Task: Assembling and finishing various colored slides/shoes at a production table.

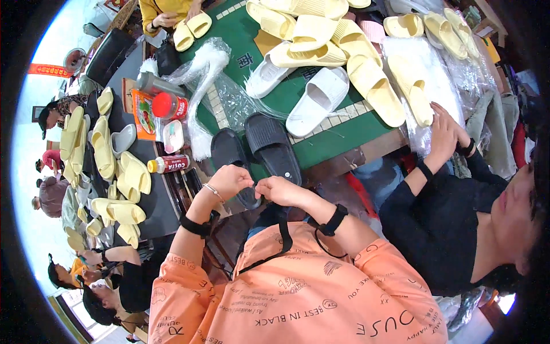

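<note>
A pair of black slippers lies at the table's near edge: the left slipper [228,150] and the right slipper [271,146], toes away from me. My left hand [230,181] is at the heel end of the left slipper and covers part of it. Just beside it is my right hand [282,191], close to the right slipper's heel. Thumb and fingertips are pinched together on both hands, and they nearly meet between the slippers. Whatever is between the fingertips is too small to make out. Farther off lie a white slipper [318,101] and another white slipper [266,78].
Yellow slippers [375,92] pile up at the back, more on the dark table [154,215] at left. A red-lidded jar [170,106], a bottle [169,164] and clear plastic bag [213,60] stand left. A co-worker's hands [446,135] are at right; another person [167,17] handles yellow slippers opposite.
</note>
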A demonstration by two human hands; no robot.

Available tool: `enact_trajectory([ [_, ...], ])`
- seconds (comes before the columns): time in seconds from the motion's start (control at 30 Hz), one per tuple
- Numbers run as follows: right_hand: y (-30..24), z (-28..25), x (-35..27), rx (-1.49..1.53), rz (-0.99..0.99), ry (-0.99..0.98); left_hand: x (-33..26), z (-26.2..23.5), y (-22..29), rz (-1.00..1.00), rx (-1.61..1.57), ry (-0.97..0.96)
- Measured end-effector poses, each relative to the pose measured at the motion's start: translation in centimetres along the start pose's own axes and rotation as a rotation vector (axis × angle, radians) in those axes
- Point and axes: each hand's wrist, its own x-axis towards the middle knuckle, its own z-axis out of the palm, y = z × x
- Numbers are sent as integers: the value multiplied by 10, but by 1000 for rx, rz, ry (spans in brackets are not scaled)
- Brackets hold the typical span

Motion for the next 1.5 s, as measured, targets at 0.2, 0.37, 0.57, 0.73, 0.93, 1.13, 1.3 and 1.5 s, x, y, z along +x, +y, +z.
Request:
enact_trajectory([
  [0.2,35,28,49,508,237,-112,30,-9,-105,-29,11,580],
  [0.37,48,43,90,831,492,-91,52,-8,-151,-249,105,592],
  [0.57,57,55,126,889,292,92,76,1,-139,-426,39,403],
  [0.73,79,82,180,952,34,58,83,-4,-178,-490,-208,326],
  [0.93,92,84,198,862,307,275,114,4,-157,-453,-530,348],
  [1.13,71,42,90,-317,-271,173,108,-8,-164,-212,-951,986],
  [1.3,65,-4,-7,-141,41,505,118,-26,-105,-214,-784,821],
  [1.5,33,-7,-1,-840,-392,738,119,2,-77,-2,-258,633],
])
